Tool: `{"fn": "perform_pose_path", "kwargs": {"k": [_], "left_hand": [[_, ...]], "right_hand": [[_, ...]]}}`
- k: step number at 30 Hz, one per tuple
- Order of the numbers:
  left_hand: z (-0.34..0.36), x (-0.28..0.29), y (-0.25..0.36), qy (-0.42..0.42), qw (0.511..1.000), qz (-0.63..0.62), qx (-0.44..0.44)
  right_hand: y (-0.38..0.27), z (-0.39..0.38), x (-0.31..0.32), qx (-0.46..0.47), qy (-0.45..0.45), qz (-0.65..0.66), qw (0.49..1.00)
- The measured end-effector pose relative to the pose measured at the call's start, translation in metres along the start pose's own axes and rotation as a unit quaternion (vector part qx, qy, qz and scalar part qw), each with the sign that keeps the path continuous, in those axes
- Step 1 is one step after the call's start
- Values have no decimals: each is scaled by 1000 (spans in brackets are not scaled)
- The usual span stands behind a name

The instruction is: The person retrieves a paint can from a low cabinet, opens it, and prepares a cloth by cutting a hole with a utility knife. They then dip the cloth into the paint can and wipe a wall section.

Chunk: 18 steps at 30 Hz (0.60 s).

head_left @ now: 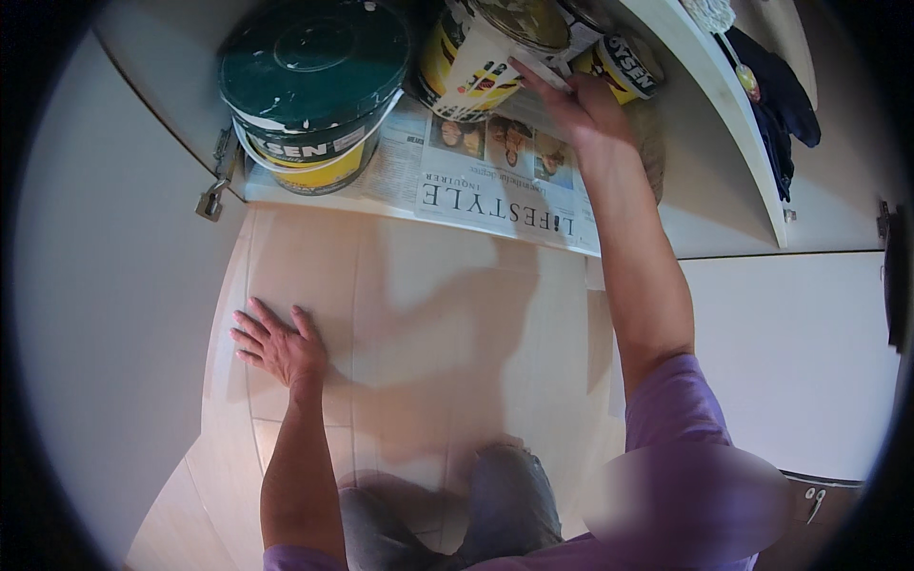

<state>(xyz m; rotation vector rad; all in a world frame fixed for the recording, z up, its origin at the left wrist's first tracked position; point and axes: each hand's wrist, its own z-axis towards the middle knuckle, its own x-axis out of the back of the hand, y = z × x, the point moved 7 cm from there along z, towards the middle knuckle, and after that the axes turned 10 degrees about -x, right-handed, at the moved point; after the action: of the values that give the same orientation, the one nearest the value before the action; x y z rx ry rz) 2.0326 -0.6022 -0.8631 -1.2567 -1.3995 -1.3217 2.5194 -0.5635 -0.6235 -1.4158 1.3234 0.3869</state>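
Observation:
My right hand (pixel 588 112) reaches into the low cabinet, its fingers closed about a white flat strip (pixel 545 74). I cannot make out what the strip belongs to. Just beside it stands a white-and-yellow paint can (pixel 486 67) with a dirty top, smeared with paint. To its right, a smaller yellow paint can (pixel 619 68) leans at a tilt. My left hand (pixel 281 347) has its fingers spread and holds nothing; it is over the wooden-looking floor (pixel 409 352), near the left cabinet door. Whether the palm rests on the floor is hard to tell.
A large paint bucket (pixel 314 71) with a dark green lid and white handle stands at left. Newspaper (pixel 495 190) lines the shelf. A padlock (pixel 210 202) hangs by the left door (pixel 105 305). Dark cloth (pixel 776 114) hangs at right, above a white panel (pixel 781 352).

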Motion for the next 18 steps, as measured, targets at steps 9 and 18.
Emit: {"fn": "perform_pose_path", "kwargs": {"k": [9,18], "left_hand": [[-1,-3,-1,25,1000,5,-13],[0,-5,-2,34,999,17,-16]], "right_hand": [[-87,-70,50,57,65,47,995],[-174,-92,114,181,55,-9,982]]}}
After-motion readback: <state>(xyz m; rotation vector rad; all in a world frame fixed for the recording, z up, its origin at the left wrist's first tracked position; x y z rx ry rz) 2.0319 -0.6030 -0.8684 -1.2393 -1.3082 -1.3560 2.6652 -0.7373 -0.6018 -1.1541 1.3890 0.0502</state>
